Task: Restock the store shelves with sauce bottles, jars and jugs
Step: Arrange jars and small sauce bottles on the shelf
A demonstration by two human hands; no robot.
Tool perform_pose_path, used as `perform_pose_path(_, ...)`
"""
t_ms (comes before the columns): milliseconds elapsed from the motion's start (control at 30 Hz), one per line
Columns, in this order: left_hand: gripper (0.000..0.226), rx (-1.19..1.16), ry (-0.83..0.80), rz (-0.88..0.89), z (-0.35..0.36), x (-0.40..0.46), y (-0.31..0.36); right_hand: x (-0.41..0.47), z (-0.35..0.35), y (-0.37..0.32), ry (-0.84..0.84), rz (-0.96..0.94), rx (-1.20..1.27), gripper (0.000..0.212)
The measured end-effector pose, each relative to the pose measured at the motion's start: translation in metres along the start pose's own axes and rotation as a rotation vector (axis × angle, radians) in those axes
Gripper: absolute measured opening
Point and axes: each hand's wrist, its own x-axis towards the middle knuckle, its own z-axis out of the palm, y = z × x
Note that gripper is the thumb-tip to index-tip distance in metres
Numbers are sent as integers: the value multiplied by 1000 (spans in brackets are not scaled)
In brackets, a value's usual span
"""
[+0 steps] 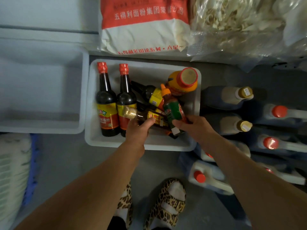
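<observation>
Item: white foam tray (93, 140) on the floor, taken as landmark for all positions below.

Contents, left part of tray: two dark sauce bottles with red caps (106, 100), laid side by side, caps toward the far wall of the tray, bases toward the near wall.

Contents, far right corner: an orange jar with a red lid (184, 80), lid tilted up toward the viewer.

Contents, centre: a gold-capped bottle (144, 116), lying across the tray with its long axis running left to right, cap toward the left. It is gripped by the left hand (138, 130), whose fingers are curled over its body just right of the neck.

Contents, right of centre: a green squeeze bottle with an orange nozzle (172, 110), long axis running from the far wall toward the near wall, nozzle at the far end. It is held about its lower body by the right hand (192, 127), fingers wrapped round it.

Beneath both: a further dark bottle with a yellow label (149, 93), partly hidden.

Outside the tray, to the right: jugs with red and gold caps (239, 95), lying on the floor.

Judgement: each bottle is held low on its body, so a lift straight up clear of the tray is indicated, with each hand nearest its own bottle.
</observation>
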Motion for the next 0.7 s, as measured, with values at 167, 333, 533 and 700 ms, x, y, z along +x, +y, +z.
perform_pose_path(167,42,-36,-52,14,-25,-47,47,-67,16,-29,-28,-4,218,35)
perform_pose_path(333,40,-66,-93,54,-49,-114,99,-146,13,-73,-60,-34,350,34)
perform_pose_path(533,35,-126,-202,105,-65,-228,182,-266,-7,-138,-97,-89,569,52)
perform_pose_path(700,54,-209,-319,132,-68,-339,267,-374,-31,-202,-151,-224,776,56)
